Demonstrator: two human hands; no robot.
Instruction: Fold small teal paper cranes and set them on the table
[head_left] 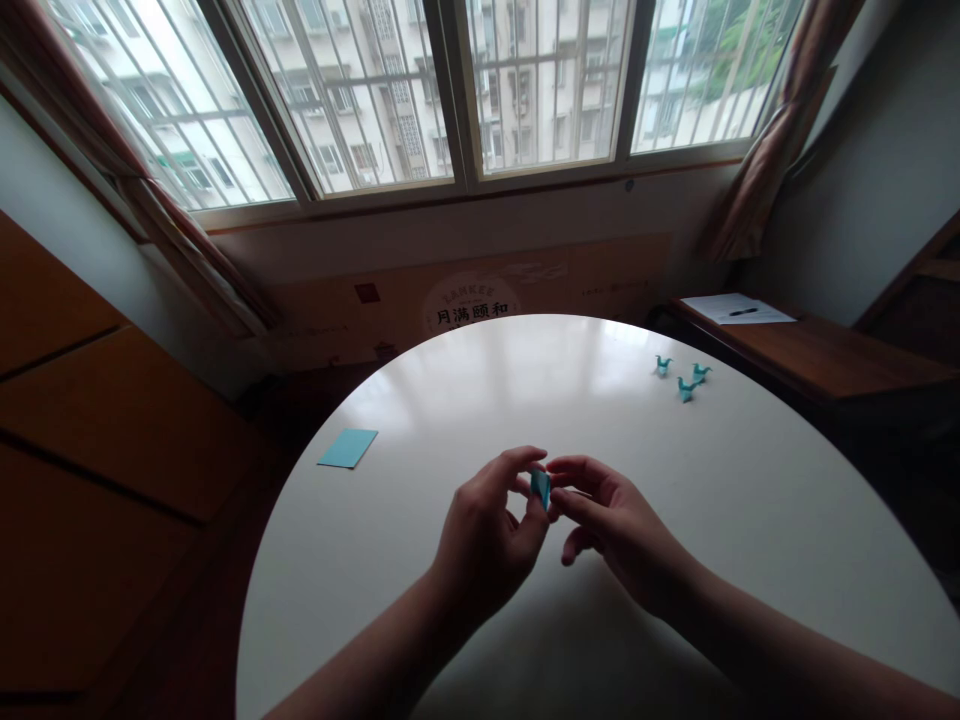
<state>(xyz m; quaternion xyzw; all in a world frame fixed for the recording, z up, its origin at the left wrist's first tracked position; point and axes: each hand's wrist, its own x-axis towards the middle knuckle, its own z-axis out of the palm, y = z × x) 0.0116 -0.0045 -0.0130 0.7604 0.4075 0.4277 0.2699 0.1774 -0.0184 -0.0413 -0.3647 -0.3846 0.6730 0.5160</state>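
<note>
Above the middle of the white table, my left hand [491, 520] pinches a small piece of folded blue paper [540, 486] between thumb and fingers. My right hand [611, 515] meets it from the right, its thumb and forefinger closed in at the paper's right edge, while its lower fingers curl loosely. The fingertips cover part of the folds. Toward the back right of the table stand three small folded blue paper cranes, one nearer [685, 390] and two just behind. A stack of square blue paper [348, 448] lies flat at the left.
The round white table [750, 540] has a curved edge on the left, back and right. Beyond it on the right, a wooden bench [840, 350] carries white sheets [720, 308] and a dark pen [744, 312]. Orange-brown cabinets [82, 500] stand left, and barred windows with curtains are behind.
</note>
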